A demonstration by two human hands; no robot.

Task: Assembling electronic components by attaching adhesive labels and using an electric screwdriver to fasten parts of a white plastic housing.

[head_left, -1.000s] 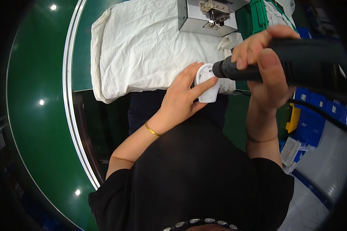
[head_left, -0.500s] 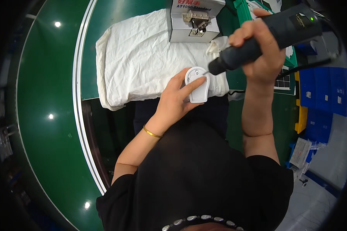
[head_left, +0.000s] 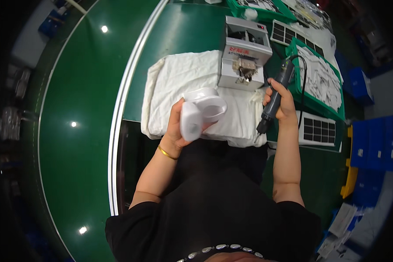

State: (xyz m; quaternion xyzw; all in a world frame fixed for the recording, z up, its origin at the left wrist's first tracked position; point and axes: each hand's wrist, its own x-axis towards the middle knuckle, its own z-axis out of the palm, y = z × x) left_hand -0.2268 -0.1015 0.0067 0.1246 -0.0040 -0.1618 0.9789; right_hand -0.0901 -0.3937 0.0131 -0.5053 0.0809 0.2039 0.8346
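My left hand [head_left: 175,125] grips a glossy white plastic housing [head_left: 191,121], raised above the white cloth pad [head_left: 174,81]. The housing has a rounded body and a ring-like opening; motion blurs it, and some of my fingers are hidden behind it. In my right hand [head_left: 285,103] is a dark electric screwdriver [head_left: 283,75], its bit end slanting down over the pad's right edge, apart from the housing. A grey screw feeder [head_left: 244,54] with a metal pick-up mechanism at its front stands at the back of the pad.
Right of the screwdriver, a green tray [head_left: 341,107] holds many white parts. Beside my right forearm lies a sheet with dark panels [head_left: 317,129]. Another green tray [head_left: 288,18] is at the back. Blue bins [head_left: 373,142] stand far right. The screwdriver's cable loops beside the tray.
The screwdriver has left the housing, swinging right and from sideways to bit-down. My left hand has turned the housing, showing another side. The view has shifted, revealing more of the table's back.
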